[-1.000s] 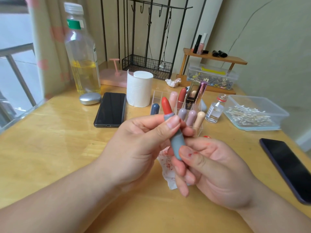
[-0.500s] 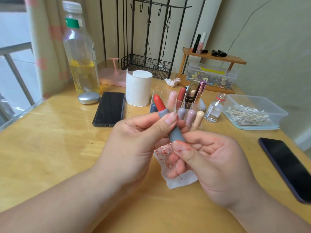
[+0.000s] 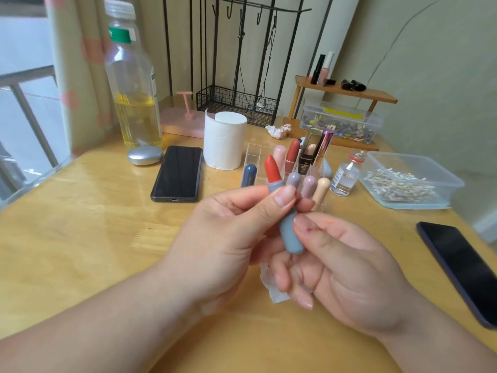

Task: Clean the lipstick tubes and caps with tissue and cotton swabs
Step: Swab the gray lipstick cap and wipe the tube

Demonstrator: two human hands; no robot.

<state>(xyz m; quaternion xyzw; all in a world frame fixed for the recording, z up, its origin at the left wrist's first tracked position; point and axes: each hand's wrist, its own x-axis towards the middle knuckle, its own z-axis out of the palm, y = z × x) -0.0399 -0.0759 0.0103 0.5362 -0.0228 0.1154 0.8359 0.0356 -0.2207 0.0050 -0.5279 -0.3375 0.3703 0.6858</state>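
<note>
A grey-blue lipstick tube (image 3: 290,232) with its red-orange stick (image 3: 271,168) extended stands tilted between both hands. My left hand (image 3: 226,232) pinches its upper part with thumb and fingers. My right hand (image 3: 347,270) holds the tube's base with the thumb, which is smeared red. A stained white tissue (image 3: 271,288) shows below my right fingers; whether they hold it is hidden. The matching blue cap (image 3: 248,175) stands on the table. A clear organiser (image 3: 258,154) holds several more lipsticks. Cotton swabs lie in a clear box (image 3: 411,181).
A tissue roll (image 3: 224,140), a dark phone (image 3: 178,173), a silver case (image 3: 145,155) and an oil bottle (image 3: 133,76) stand at the back left. A small glass bottle (image 3: 345,175) is beside the swab box. A second phone (image 3: 462,267) lies at right. A crumpled tissue (image 3: 278,130) sits behind.
The lipstick has tilted and shifted slightly in my hands, and my right thumb has slid along the tube's lower part. The tissue is now more hidden under my right fingers.
</note>
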